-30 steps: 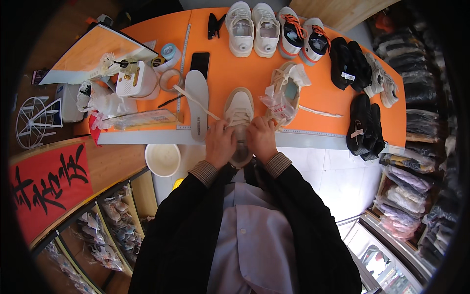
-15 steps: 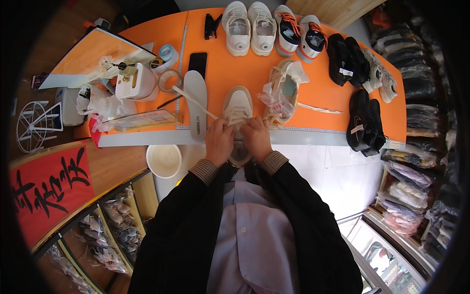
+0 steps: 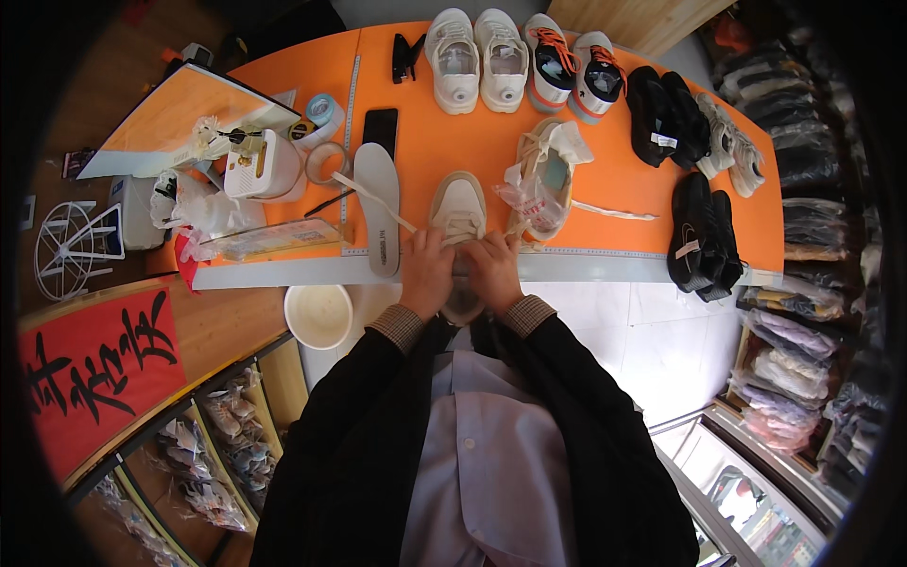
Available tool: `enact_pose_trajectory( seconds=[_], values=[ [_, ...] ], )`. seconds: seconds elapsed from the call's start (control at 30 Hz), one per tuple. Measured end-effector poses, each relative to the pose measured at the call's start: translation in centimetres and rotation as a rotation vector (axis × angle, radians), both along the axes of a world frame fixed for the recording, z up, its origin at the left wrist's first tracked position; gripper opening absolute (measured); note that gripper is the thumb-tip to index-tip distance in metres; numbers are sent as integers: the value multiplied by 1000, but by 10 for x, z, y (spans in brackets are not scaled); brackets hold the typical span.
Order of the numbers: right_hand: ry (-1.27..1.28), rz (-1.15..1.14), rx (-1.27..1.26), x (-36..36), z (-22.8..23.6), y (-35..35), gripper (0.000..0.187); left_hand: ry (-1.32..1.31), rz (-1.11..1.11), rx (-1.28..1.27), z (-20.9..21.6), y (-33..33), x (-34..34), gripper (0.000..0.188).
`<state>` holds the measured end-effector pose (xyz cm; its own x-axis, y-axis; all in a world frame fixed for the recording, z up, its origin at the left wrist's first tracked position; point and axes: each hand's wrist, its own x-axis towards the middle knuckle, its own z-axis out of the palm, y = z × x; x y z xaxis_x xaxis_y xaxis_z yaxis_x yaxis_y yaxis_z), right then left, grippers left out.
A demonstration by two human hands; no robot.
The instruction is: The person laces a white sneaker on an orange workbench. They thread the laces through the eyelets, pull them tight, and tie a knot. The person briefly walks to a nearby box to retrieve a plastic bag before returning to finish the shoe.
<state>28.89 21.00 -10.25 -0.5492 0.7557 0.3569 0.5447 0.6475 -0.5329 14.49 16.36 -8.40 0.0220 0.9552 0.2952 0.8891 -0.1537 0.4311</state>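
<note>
A white and beige sneaker (image 3: 460, 200) points toe-away at the near edge of the table, its heel end overhanging toward me. Both hands are closed over its lacing. My left hand (image 3: 428, 274) pinches the left side, where a flat cream shoelace (image 3: 380, 197) runs out from the fingers across a grey insole (image 3: 380, 213). On the other side my right hand (image 3: 493, 271) has its fingertips pressed together at the laces near the opening; the fingers partly hide what they grip. Just right of it sits the matching sneaker (image 3: 545, 184), with crumpled paper and clear plastic on it and a loose lace trailing right.
White sneakers (image 3: 455, 66), orange-laced shoes (image 3: 597, 76) and black shoes (image 3: 652, 113) line the orange table's far and right sides. A phone (image 3: 380, 128), tape roll (image 3: 327, 163), white box (image 3: 265, 165) and mirror (image 3: 189, 118) are left. Below stands a white bucket (image 3: 318, 316).
The hands stay at the sneaker's lacing, with only small finger movements. The whole view has shifted slightly.
</note>
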Motion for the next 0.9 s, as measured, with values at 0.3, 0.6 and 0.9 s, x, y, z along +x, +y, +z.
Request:
enact_pose_trajectory(
  seconds=[0.3,0.6,0.9],
  values=[
    [6,-296,23,9,18,-14,60,-878,-252,-457,58,-18,-38,11],
    [130,-296,-368,6,10,-16,53,-1880,-95,9,190,-66,-142,11],
    [78,-199,-249,12,3,-14,28,45,297,-635,89,-73,-93,17]
  ],
)
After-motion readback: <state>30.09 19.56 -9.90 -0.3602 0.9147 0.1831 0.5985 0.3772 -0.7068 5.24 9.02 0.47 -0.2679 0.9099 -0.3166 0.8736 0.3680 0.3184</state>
